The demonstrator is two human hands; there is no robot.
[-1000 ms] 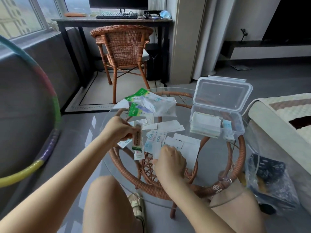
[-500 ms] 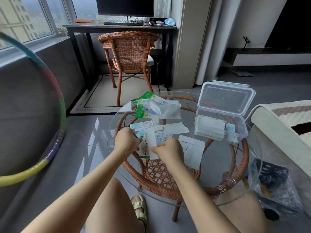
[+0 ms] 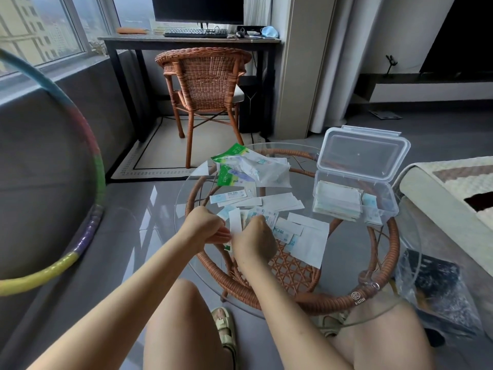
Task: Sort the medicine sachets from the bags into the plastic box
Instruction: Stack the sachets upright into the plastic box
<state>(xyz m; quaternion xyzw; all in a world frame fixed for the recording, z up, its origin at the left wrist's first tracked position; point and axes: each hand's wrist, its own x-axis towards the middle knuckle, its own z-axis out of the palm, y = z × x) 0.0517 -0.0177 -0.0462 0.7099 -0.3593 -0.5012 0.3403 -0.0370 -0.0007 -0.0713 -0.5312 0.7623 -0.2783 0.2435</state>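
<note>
Over the near left part of the round glass table (image 3: 346, 265), my left hand (image 3: 206, 229) and my right hand (image 3: 254, 241) meet on a small stack of sachets (image 3: 235, 225); a white strip stands up between them. Several white and blue sachets (image 3: 282, 204) lie spread on the glass beyond my hands. Clear plastic bags (image 3: 256, 169) with green packets rest at the table's far side. The clear plastic box (image 3: 384, 209) stands open at the far right, its lid (image 3: 362, 153) tilted back, with stacked sachets inside.
A rattan chair (image 3: 205, 81) and a desk stand behind the table. A multicoloured hoop (image 3: 88, 145) leans at the left. At the right are a sofa edge (image 3: 437, 209) and a plastic bag with dark contents (image 3: 437, 289). My knees sit under the near rim.
My left hand brought its brown-striped sachet in to meet the right hand. Both hands now pinch the sachets together above the glass; the view has tilted down slightly.
</note>
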